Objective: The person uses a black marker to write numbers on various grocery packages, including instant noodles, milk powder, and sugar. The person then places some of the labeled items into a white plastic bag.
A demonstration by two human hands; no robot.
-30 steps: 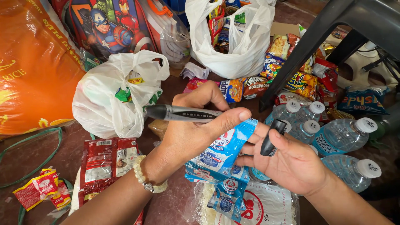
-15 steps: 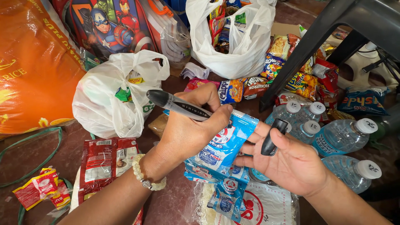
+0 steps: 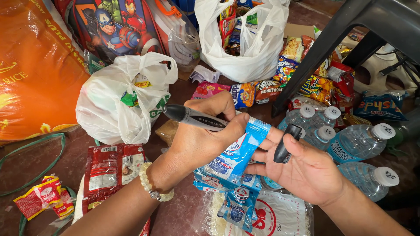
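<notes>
Two white bags [image 3: 120, 98] [image 3: 243, 39] of goods, an orange sack [image 3: 33, 70], snack packets [image 3: 315, 85] and capped water bottles [image 3: 358, 142] lie on the reddish floor [image 3: 183, 214].

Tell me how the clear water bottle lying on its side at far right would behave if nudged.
The water bottle lies on its side and is round, so it would probably roll. It looks full, so likely heavy for its size. Neighbouring bottles touch it and might stop it.

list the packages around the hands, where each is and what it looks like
Blue and white sachet strip: held between both hands, hanging down.
Red foil packets: lower left, flat.
Orange sack: far left, large.
Snack packets: upper right, yellow and red.
White plastic bag: left of centre, knotted.
</notes>
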